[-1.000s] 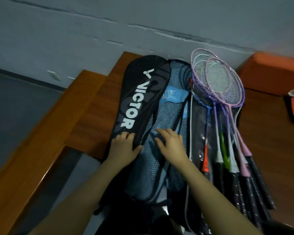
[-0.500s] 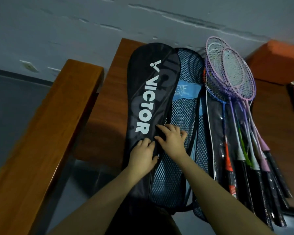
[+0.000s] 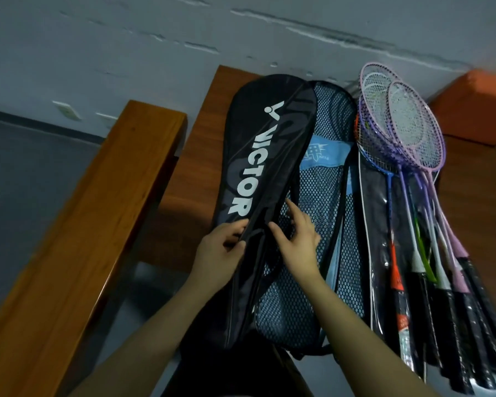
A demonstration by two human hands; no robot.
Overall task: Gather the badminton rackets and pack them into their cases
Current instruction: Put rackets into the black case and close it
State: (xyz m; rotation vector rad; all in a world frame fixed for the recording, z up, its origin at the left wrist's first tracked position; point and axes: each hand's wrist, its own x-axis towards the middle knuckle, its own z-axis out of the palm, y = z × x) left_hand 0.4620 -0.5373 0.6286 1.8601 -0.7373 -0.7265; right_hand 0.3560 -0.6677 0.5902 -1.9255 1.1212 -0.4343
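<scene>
A: Where's the black Victor case (image 3: 258, 173)?

B: On the wooden table (image 3: 201, 144). The left hand (image 3: 219, 253) pinches its lower right edge; the right hand (image 3: 297, 242), fingers loosely spread and holding nothing, touches the blue mesh case (image 3: 324, 196) just right of it.

A: How many rackets (image 3: 410, 173)?

B: Right of the mesh case, on a clear sleeve; the heads overlap, roughly five or six. Their grips run off the frame.
</scene>
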